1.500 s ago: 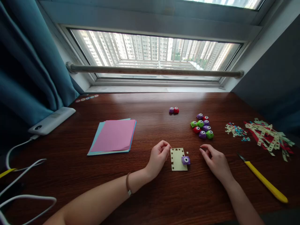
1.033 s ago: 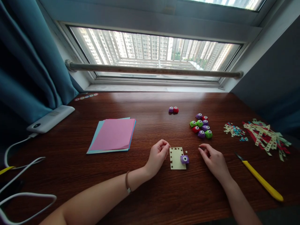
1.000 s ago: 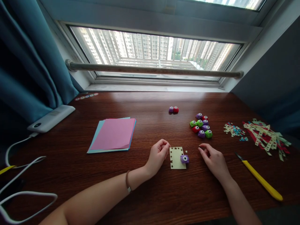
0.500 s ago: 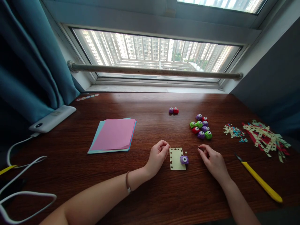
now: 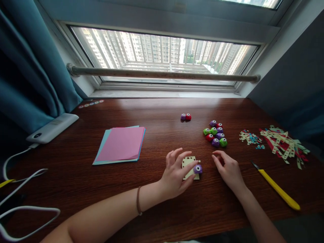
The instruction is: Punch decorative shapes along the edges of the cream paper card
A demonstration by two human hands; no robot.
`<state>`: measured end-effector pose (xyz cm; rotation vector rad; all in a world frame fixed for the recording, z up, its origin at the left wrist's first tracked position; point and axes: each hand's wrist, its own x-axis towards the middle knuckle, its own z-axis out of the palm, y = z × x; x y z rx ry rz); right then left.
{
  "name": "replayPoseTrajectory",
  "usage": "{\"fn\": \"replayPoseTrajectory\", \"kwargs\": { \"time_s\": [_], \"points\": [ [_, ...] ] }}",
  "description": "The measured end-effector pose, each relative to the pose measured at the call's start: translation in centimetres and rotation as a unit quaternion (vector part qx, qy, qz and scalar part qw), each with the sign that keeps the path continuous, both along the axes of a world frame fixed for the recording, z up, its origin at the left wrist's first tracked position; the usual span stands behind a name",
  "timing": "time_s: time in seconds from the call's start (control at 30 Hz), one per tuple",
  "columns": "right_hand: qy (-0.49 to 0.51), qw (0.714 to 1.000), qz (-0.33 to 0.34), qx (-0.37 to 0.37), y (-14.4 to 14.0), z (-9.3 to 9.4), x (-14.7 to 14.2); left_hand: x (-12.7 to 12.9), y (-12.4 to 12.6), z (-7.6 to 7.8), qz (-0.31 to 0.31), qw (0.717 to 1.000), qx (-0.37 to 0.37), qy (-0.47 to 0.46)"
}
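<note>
My left hand (image 5: 174,173) is open, fingers spread above a small pale yellow card (image 5: 186,160) and partly hiding it. Star-shaped holes run along the card's top and left edges. A purple craft punch (image 5: 198,169) with a star on its white top sits at the card's right side, close to my left fingertips; I cannot tell if they touch it. A tiny yellow paper star (image 5: 199,161) lies just above the punch. My right hand (image 5: 227,168) rests on the table to the right, fingers loosely curled, a small gap between thumb and forefinger, nothing visible in it.
Several purple, red and green punches (image 5: 215,133) are grouped behind my right hand, with two more (image 5: 185,117) farther back. Rightward are paper confetti (image 5: 250,137), cut strips (image 5: 283,141) and a yellow-handled craft knife (image 5: 278,189). Coloured paper (image 5: 121,143) and a white power bank (image 5: 53,128) lie left.
My left hand has let go of the card's upper left edge, opened its fingers and moved right over the card toward the purple punch. My right hand has stayed nearly still.
</note>
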<state>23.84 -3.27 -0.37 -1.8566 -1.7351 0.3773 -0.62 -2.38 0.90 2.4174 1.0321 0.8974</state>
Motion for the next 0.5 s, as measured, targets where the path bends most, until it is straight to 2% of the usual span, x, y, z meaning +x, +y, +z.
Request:
{"fn": "replayPoseTrajectory", "kwargs": {
  "time_s": [0.07, 0.13, 0.3, 0.4, 0.5],
  "points": [
    [0.024, 0.999, 0.009, 0.034, 0.2, 0.9, -0.8, 0.1, -0.3, -0.3, -0.032, 0.995, 0.040, 0.082],
    [0.041, 0.997, 0.021, 0.066, 0.5, 2.0, -2.0, 0.3, -0.4, -0.8, -0.048, 0.989, 0.046, 0.133],
    [0.029, 0.989, 0.066, 0.129, 2.5, 3.9, -6.0, 0.4, -0.2, -1.3, -0.068, 0.982, 0.034, 0.171],
    [-0.023, 0.989, 0.073, 0.128, 3.7, 3.4, -8.3, 0.4, 0.0, -1.3, -0.071, 0.981, 0.024, 0.179],
    [-0.094, 0.988, 0.058, 0.104, 4.4, 1.9, -9.6, 0.5, 0.0, -1.2, -0.069, 0.979, 0.023, 0.189]
  ]
}}
